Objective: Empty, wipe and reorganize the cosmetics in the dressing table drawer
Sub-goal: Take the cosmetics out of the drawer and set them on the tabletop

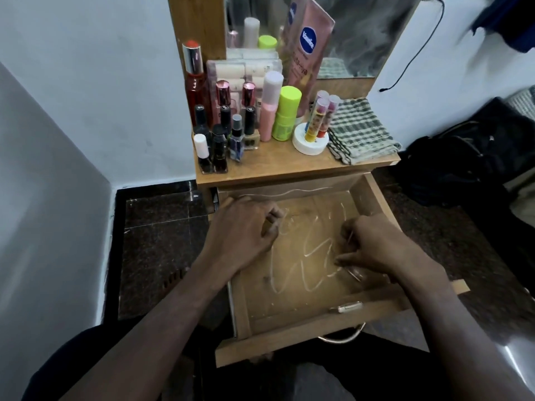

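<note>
The wooden drawer [292, 328] of the dressing table stands pulled out. Inside it I see only a clear plastic sheet [304, 256], which shows as shiny creased lines over the drawer's bottom. My left hand [246, 230] is at the drawer's back left, with its fingers curled on the sheet. My right hand [373, 247] is at the right and pinches a fold of the sheet between thumb and fingers. The cosmetics [231, 131] stand crowded on the tabletop above: nail polish bottles, spray bottles, a pink Vaseline tube [307, 50] and a green-capped bottle [285, 114].
A folded checked cloth [362, 131] lies on the tabletop's right end, next to a white round jar [308, 144] with small tubes on it. A mirror rises behind. Dark bags [463, 157] lie on the floor at the right. A white wall closes the left side.
</note>
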Motion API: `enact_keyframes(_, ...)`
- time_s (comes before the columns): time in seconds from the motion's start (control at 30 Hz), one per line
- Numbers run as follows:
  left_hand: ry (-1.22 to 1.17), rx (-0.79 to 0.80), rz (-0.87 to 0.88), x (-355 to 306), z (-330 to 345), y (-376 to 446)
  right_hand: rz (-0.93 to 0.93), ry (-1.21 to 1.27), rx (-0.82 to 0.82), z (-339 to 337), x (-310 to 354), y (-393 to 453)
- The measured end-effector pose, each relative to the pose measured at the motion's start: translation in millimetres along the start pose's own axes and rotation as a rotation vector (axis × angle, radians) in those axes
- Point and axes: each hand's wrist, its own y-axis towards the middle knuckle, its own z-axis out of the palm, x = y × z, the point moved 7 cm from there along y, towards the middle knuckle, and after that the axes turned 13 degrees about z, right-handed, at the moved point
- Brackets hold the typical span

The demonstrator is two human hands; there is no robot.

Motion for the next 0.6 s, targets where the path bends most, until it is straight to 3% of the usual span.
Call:
enact_keyframes(0.17,-0.007,0.013,-0.010,-1.4,2.5,-1.2,0.048,-0.143,0.124,14.1,-4.4,-5.5)
enact_keyframes(0.3,0.006,0.021,-0.001,-1.2,4.5,-1.0,-0.028,-0.088,0.093,12.1,6.1,-5.1)
enact_keyframes(0.5,0.033,0.020,0.029,-1.8,6.3,-0.8,-0.377,0.629,-0.077,-49.3,56.5,-44.8)
enact_keyframes(0.6,0.022,0.012,0.022,-0.3,4.1,-1.7,-0.463,1.034,-0.107,-74.7,79.2,-57.2)
